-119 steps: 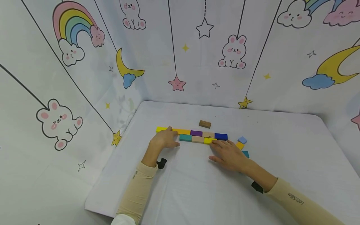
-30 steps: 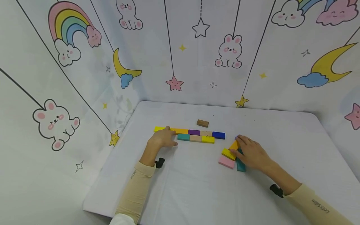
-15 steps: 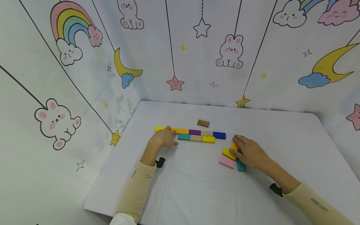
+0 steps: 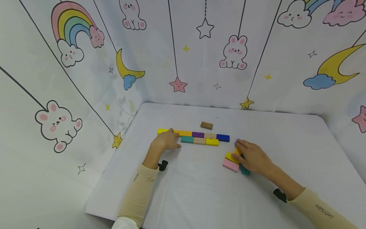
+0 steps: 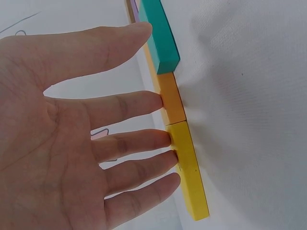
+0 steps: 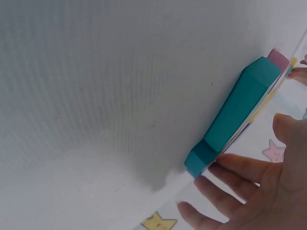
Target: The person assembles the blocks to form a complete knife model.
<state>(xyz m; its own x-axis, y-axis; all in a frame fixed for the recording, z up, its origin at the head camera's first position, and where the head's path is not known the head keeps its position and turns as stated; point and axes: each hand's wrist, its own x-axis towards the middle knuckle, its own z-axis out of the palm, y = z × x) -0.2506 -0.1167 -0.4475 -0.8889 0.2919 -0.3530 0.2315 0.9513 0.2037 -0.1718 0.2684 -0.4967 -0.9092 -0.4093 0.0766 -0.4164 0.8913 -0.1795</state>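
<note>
My left hand (image 4: 166, 140) rests at the left end of a two-row wall of wooden blocks. Its straight fingertips touch a yellow block (image 5: 189, 172) and an orange block (image 5: 171, 96); the thumb lies by a teal block (image 5: 165, 38). The front row ends at a yellow block (image 4: 212, 142), the back row at a dark blue block (image 4: 223, 137). My right hand (image 4: 254, 157) lies, fingers extended, over a loose cluster: a pink block (image 4: 230, 165), a yellow one, an orange block (image 4: 238, 150), a light blue one, and teal blocks (image 6: 242, 105). Its fingertips touch the cluster's edge, partly hiding it.
A brown block (image 4: 206, 125) lies alone behind the rows. Everything stands on a white-covered table (image 4: 197, 190), with a printed cloth wall (image 4: 160, 57) along its back and left sides.
Since 4 s ago my right hand has left the front row's yellow block and gone right to the cluster. It has lately shifted slightly left with the light blue block. The left hand stays.
</note>
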